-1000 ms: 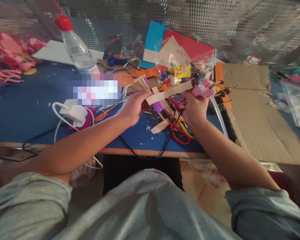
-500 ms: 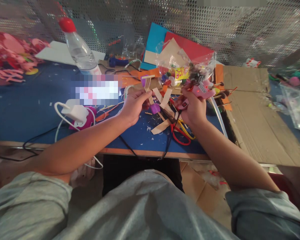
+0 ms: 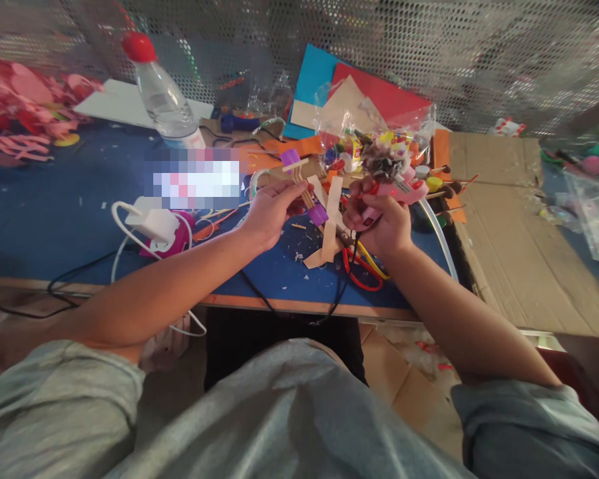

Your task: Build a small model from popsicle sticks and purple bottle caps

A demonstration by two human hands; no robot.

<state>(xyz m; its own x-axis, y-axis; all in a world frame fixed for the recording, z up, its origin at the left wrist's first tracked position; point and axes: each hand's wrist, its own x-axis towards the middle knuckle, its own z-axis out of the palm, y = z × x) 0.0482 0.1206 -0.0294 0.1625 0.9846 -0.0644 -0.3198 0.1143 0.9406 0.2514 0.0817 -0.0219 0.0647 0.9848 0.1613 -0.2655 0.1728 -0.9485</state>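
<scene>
Between the thumb and fingers of my left hand (image 3: 272, 214) is a small craft piece made of thin wooden sticks (image 3: 296, 171) with purple pieces (image 3: 318, 213) at its two ends. My right hand (image 3: 385, 223) is wrapped round the handle of a pink hot glue gun (image 3: 410, 191), which has a small red light and a black cord hanging down. A greyish clump (image 3: 387, 163) shows just behind the gun. Below the hands lie tan paper strips (image 3: 333, 206) and scissors with red and yellow handles (image 3: 362, 271).
A red-capped water bottle (image 3: 167, 100) and a white plug (image 3: 154, 218) in a magenta block stand at left. Blue and red sheets (image 3: 307, 80) lie at the back, near a clear plastic bag (image 3: 424, 123). Cardboard (image 3: 504, 219) covers the right side. The blue table's front edge (image 3: 279, 303) runs near me.
The stick piece in my left hand has shifted slightly right and turned a little. My right hand has tilted the glue gun slightly. Some paper strips below now lie differently.
</scene>
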